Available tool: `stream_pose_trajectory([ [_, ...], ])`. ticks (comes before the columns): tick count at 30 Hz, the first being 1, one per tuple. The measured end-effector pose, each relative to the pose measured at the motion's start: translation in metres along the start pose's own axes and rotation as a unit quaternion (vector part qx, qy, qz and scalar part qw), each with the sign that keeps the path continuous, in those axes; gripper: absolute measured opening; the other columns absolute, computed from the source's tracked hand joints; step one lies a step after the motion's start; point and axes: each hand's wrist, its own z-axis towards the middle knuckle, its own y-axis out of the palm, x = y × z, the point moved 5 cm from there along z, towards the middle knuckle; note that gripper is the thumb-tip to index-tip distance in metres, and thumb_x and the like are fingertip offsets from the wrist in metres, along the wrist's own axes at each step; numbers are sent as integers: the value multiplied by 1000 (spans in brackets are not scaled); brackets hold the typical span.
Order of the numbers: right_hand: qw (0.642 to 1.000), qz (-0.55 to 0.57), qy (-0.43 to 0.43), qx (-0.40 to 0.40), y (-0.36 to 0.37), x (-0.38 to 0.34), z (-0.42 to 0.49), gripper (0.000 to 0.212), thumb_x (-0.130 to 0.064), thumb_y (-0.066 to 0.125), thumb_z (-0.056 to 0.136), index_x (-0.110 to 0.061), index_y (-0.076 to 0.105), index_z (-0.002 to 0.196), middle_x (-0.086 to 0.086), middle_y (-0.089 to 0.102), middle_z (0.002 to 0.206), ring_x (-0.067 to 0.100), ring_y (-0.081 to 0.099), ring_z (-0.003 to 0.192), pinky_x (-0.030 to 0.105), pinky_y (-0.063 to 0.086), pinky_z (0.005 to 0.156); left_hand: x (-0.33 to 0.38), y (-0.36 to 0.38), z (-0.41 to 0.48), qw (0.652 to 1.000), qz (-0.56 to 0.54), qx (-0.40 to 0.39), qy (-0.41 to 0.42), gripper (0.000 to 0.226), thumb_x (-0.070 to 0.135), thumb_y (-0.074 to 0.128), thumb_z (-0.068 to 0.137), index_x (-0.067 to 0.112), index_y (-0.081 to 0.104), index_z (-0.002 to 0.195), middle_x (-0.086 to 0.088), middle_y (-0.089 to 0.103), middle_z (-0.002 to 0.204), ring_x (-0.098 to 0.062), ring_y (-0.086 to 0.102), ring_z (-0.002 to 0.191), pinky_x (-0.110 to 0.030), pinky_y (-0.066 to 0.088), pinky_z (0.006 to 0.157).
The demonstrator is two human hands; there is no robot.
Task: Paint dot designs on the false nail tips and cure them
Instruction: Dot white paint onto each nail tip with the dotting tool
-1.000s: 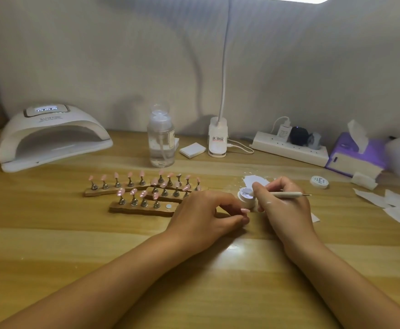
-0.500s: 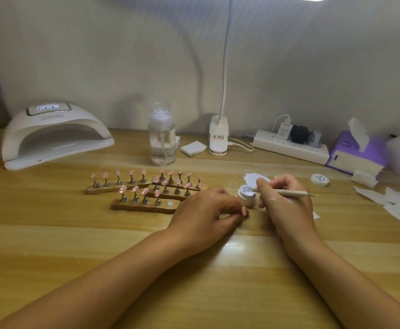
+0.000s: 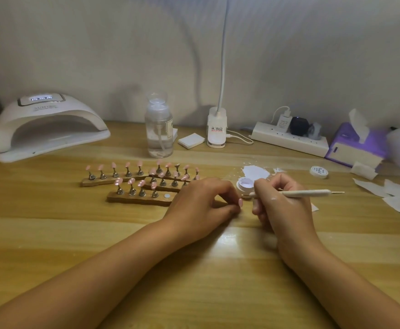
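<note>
Where the pale wall [image 3: 99, 55] met the wooden table [image 3: 194, 269], a white curing lamp [image 3: 49, 129] was set at the far left, its opening turned toward the camera. Rows of pink nail tips [image 3: 132, 180] were held upright on wooden stands [image 3: 137, 200] left of centre. The dotting tool [image 3: 305, 193] was gripped by the curled fingers of the right hand [image 3: 282, 205]. Its long axis was laid nearly level, left to right, with the working end pointed left, just beside the open gel pot [image 3: 245, 184]. What appeared to be a single pink tip [image 3: 240, 202] was pinched in the curled left hand [image 3: 201, 205].
</note>
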Motion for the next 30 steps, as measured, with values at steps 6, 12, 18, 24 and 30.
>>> stream_pose_trajectory([
  [6,997,-75,-28,18,0,2,0,23,-31,62,61,-22,45,47,4,52,40,4,41,37,24,31,48,-2,1,1,1000,-6,1,-5,4,29,74,83,27,72,86,16,69,87,10,51,65,-21,36,63],
  [12,995,-90,-30,13,0,6,3,23,-32,62,62,-23,47,48,7,57,44,9,47,45,26,35,54,-5,0,1,1000,-21,-2,-16,7,25,76,81,31,72,83,17,69,85,7,52,61,-18,35,61],
  [18,995,-90,-36,7,0,7,3,22,-32,63,63,-22,48,49,8,59,45,13,47,48,31,36,59,-6,0,2,999,-24,-8,-21,7,28,75,81,33,72,84,18,70,86,6,53,61,-18,36,60],
  [24,994,-98,-39,3,1,7,4,21,-32,62,62,-23,50,48,8,59,45,14,47,49,30,37,58,-5,0,2,1000,-20,-10,-20,9,26,75,82,35,71,83,21,69,84,6,54,61,-19,36,60],
  [30,994,-96,-42,3,2,7,4,22,-31,62,62,-22,46,48,8,57,44,13,46,45,30,36,57,-5,0,2,1000,-20,-11,-21,10,26,75,82,35,71,82,22,70,84,5,54,61,-19,37,60],
])
